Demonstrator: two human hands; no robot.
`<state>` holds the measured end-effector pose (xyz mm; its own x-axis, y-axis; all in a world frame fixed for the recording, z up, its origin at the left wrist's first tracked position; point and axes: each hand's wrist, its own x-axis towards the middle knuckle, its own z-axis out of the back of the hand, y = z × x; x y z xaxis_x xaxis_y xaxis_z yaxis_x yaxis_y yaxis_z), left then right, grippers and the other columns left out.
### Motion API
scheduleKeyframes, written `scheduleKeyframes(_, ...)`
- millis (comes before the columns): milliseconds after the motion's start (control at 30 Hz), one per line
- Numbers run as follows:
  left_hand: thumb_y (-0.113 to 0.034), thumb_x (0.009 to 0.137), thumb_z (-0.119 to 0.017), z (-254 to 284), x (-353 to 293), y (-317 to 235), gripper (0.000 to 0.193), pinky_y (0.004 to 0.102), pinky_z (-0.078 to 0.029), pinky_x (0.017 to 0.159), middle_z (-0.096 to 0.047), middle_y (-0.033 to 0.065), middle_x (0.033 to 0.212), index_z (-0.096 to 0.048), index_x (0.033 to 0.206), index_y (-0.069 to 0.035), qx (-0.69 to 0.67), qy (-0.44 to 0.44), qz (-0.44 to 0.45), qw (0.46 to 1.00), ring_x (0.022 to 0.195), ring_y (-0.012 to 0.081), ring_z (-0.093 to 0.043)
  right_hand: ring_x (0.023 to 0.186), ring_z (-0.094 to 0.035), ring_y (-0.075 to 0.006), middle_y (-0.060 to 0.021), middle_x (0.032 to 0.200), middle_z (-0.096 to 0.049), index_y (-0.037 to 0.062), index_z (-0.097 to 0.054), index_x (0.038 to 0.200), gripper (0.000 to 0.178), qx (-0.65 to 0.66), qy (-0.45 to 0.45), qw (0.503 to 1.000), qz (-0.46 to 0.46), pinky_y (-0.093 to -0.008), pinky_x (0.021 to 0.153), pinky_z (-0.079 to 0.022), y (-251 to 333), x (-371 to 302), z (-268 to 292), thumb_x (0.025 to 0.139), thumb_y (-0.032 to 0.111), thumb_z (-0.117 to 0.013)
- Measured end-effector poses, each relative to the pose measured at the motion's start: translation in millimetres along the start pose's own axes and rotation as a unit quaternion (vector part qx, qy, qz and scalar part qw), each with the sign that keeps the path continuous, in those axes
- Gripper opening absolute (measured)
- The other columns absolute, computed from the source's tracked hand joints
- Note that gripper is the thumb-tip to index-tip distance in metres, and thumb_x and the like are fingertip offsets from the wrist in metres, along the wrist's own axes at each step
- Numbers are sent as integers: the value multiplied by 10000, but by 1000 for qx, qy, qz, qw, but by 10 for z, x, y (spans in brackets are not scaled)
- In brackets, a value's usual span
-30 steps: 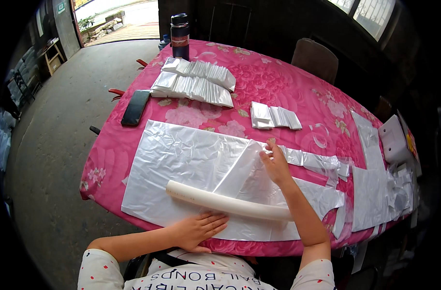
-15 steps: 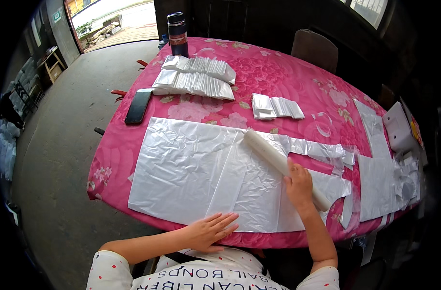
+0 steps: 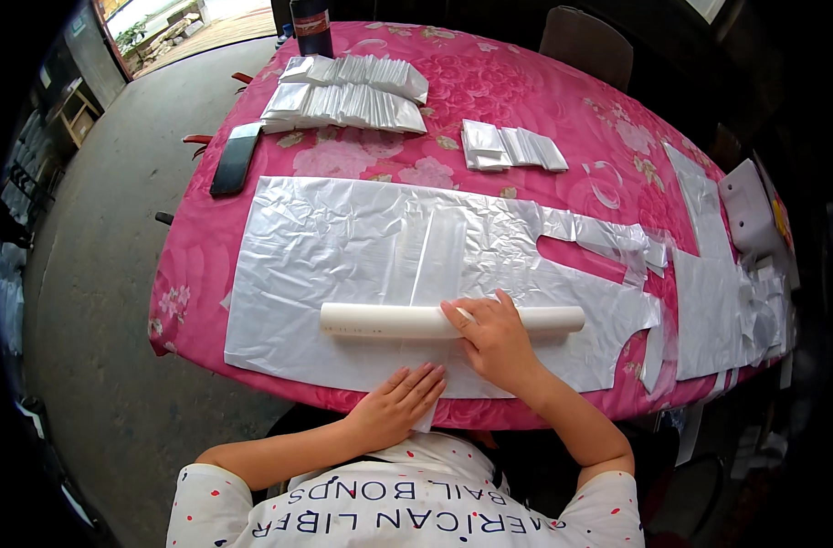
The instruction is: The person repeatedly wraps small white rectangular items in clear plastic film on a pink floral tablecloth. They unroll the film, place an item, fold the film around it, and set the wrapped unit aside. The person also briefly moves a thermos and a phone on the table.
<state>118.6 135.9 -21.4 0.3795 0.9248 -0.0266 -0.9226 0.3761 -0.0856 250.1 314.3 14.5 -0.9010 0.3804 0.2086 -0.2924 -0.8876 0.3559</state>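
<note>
White tube: we see the tube (image 3: 380, 321) lying on top of the large flat plastic bag (image 3: 307, 265), nearer its front edge, with its long axis running left to right, roughly level with our body.
Right hand: our right hand (image 3: 495, 340) is the nearer one, resting across the tube from above, a little right of its middle; the fingers are partly spread and bent, and we cannot tell whether they grip or only press.
Left hand: our left hand (image 3: 400, 405) lies flat, fingers stretched out, pressing the bag's front edge; it sits on our side of the tube, apart from it, and grasps nothing that we can see.
Pale strip: a narrow plastic strip (image 3: 439, 247) runs away from us, crossing under the tube nearly at right angles.
Pink cloth: beyond the bag, on our flowered tablecloth (image 3: 184, 274), are a phone (image 3: 236, 162), a large pile of folded bags (image 3: 348, 99) and a smaller pile (image 3: 512, 146).
</note>
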Motion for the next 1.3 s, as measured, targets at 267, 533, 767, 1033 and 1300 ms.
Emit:
scheduleKeyframes(267,-184,783,-496,-17,-39,123,549,388,-254,1064,-322,140,1410,-402,1295,-7,-6,-53,-77,996,1305,244,-317,1078,-486,-285,-96,1174,-527,120,-472,1269,562,-64,-112,991,-38,-482,1015,-283,-780,891,-127,731,14,-595)
scheduleKeyframes(533,-141,782,-508,17,-165,375,466,359,-333,1036,-413,142,1338,-478,1222,8,-160,-76,-139,974,1252,255,-390,1171,-426,-334,-148,1239,-484,14,-530,1165,529,199,66,974,92,-415,996,-349,-145,224,-155,647,-88,-521)
scheduleKeyframes(767,-127,707,-600,98,-55,440,583,396,-367,1004,-444,153,1303,-443,1256,-13,-329,-153,-155,919,1208,287,-435,1106,-483,-301,-141,1167,-529,5,-562,1100,433,148,20,985,87,-374,943,-404,170,-219,-207,668,-17,-569)
scheduleKeyframes(1033,-494,687,-598,278,132,645,813,412,-375,937,-488,179,1229,-397,1270,36,-212,-126,-30,969,1113,302,-491,921,-568,-237,-71,1035,-594,58,-632,1004,359,56,-79,993,73,-339,750,-491,141,-248,-283,650,-1,-618)
scheduleKeyframes(1300,-552,814,-488,254,211,707,754,410,-422,867,-565,210,1094,-397,1268,43,-395,-130,78,906,989,356,-561,631,-610,-238,-129,736,-637,46,-675,868,143,252,-53,958,-124,-307,592,-482,44,-53,-174,743,84,-616)
